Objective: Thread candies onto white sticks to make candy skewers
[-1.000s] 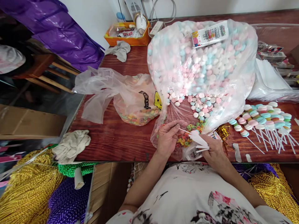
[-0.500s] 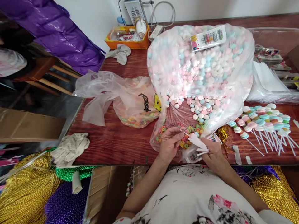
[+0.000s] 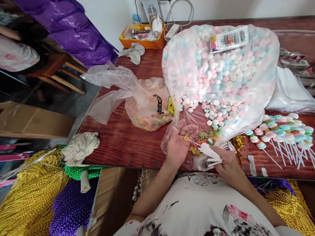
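My left hand (image 3: 177, 144) is palm up, fingers apart and slightly curled, beside a small yellow candy ring (image 3: 186, 138). The ring is at the tip of a thin white stick (image 3: 194, 142); whether it also touches my fingers I cannot tell. My right hand (image 3: 228, 165) is closed around a bunch of white sticks (image 3: 209, 152), some with flat, wide ends. Loose coloured candy rings (image 3: 209, 135) lie on clear plastic behind both hands. Beyond them a big clear bag (image 3: 221, 68) of pastel round candies spills some out at its mouth.
Finished-looking candy skewers (image 3: 283, 129) lie in a pile at right. A smaller bag (image 3: 147, 108) of candy rings sits left of the big one. Also on the table are a cloth (image 3: 80, 147) and an orange box (image 3: 142, 42). Bead strands (image 3: 31, 190) hang below the front edge.
My left hand has opened from a pinch near the stick's tip and turned palm up, and a yellow ring now shows there. My right hand still holds the sticks. The view has shifted slightly.
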`<state>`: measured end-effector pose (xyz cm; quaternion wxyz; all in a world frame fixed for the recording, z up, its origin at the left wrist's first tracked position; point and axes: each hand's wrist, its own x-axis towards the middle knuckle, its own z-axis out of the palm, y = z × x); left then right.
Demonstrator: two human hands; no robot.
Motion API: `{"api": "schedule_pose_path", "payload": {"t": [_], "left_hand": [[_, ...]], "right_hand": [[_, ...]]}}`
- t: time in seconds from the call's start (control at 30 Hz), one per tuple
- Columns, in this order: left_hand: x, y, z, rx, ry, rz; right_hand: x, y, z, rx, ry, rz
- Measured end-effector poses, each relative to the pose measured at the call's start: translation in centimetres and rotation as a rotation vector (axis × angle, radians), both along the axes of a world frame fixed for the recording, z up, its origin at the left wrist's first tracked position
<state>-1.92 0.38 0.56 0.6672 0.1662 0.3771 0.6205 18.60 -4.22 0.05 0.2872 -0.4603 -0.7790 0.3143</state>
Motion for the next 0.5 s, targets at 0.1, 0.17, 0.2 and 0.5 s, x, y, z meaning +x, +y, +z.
{"api": "schedule_pose_path", "payload": {"t": [0.1,0.17,0.2,0.5], "left_hand": [[0.5,-0.5,0.0,0.046,0.060,-0.016],[0.9,-1.0,-0.2,0.069,0.110,-0.028],[1.1,-1.3,-0.4,0.077,0.146,-0.035],[0.9,-2.0,0.0,0.310,0.395,0.077]], "right_hand": [[-0.5,0.2,0.1,0.025,-0.076,-0.009],[-0.5,0.2,-0.1,0.023,-0.115,-0.007],[-0.5,0.1,-0.2,0.017,-0.126,-0.002],[-0.9,-0.9,-2.6,-0.070,0.355,-0.162]]}}
